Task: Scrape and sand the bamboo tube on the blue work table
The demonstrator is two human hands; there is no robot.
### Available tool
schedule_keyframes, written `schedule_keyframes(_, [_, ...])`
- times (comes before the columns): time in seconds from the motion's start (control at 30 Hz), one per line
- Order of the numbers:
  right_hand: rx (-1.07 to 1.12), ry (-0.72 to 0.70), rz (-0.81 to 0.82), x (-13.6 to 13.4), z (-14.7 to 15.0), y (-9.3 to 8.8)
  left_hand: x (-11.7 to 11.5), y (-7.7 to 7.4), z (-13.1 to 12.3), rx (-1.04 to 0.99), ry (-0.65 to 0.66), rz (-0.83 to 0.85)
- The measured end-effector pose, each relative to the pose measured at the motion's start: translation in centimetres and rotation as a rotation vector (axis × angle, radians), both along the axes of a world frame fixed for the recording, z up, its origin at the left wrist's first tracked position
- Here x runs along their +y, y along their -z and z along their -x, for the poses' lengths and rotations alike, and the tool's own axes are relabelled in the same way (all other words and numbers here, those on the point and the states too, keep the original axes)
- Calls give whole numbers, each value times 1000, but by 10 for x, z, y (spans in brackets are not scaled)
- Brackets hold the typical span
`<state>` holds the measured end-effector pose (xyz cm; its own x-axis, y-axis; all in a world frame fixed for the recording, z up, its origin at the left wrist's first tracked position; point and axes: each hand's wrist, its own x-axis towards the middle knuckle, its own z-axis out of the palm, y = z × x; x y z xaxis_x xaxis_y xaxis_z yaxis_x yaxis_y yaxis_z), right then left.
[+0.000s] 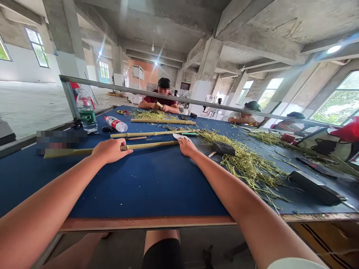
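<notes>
My left hand [110,150] is closed around a long bamboo pole [151,145] that lies nearly level just above or on the blue tabletop. A darker band shows on the pole beside my thumb. At the pole's right end, my right hand [187,145] is closed on a small white piece [176,136], perhaps paper or cloth; its kind is not clear. Just beyond lies a second bamboo pole [143,134], with a thin brown stick [137,138] beside it. A green strip or handle [189,133] is close to my right fingertips.
Bamboo shavings [246,160] spread across the right side, with a dark block [223,148] on them. A dark box-shaped block [316,187] lies at the front right. Two bottles [87,114] are at the left. Several people sit beyond a metal rail [196,100].
</notes>
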<state>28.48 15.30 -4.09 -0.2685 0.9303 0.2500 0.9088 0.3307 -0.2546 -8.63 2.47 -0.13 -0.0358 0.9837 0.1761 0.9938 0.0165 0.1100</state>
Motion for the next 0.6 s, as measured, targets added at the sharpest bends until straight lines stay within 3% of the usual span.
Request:
schedule_keyframes(0.2, [41, -327, -23, -15, 34, 4, 2, 2, 3, 19, -20, -46])
schedule_keyframes(0.27, [30, -285, -26, -11, 27, 5, 2, 2, 3, 13, -19, -43])
schedule_keyframes(0.43, [-38, 30, -48, 4, -6, 4, 0, 0, -1, 3, 25, -18])
schedule_keyframes(0.53, [-48, 19, -74, -2, 4, 6, -2, 1, -2, 16, 50, -49])
schedule_keyframes(0.6, [-27, -96, -90, -11, 23, 8, -2, 2, -1, 45, 59, -44])
